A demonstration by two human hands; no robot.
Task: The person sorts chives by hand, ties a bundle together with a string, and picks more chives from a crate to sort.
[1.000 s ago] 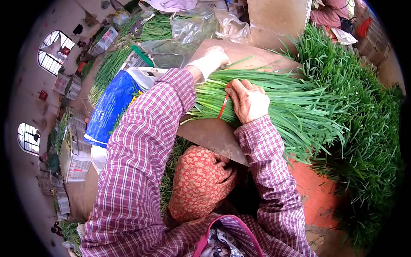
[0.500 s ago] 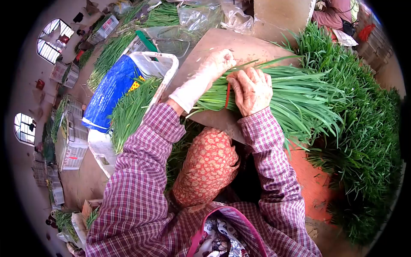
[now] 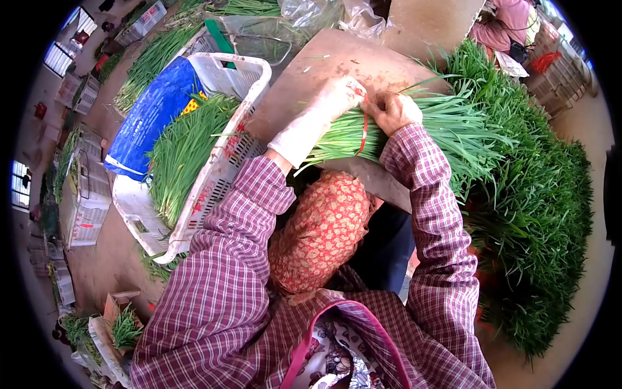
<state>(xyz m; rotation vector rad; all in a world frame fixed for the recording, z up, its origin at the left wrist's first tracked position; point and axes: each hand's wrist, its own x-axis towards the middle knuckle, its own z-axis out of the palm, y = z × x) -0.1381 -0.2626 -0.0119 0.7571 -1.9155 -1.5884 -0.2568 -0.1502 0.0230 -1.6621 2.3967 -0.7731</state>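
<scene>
A bunch of long green chives lies across a brown board over my lap, with a thin red tie looped round it. My left hand, in a white glove or sleeve, is closed at the top of the loop, pinching the tie. Right beside it my right hand is also closed, thumb and fingers pressed together at the tie's upper end; what lies inside its fingers is mostly hidden. The leaf ends fan out to the right beneath that hand.
Left of the board stands a white plastic crate with chives and a blue bag. A large heap of loose greens fills the right. Behind are plastic bags and a person in pink.
My right hand has come off the top of the bunch and closed beside my left hand. The red tie now sits snug round the chives. The view has shifted slightly.
</scene>
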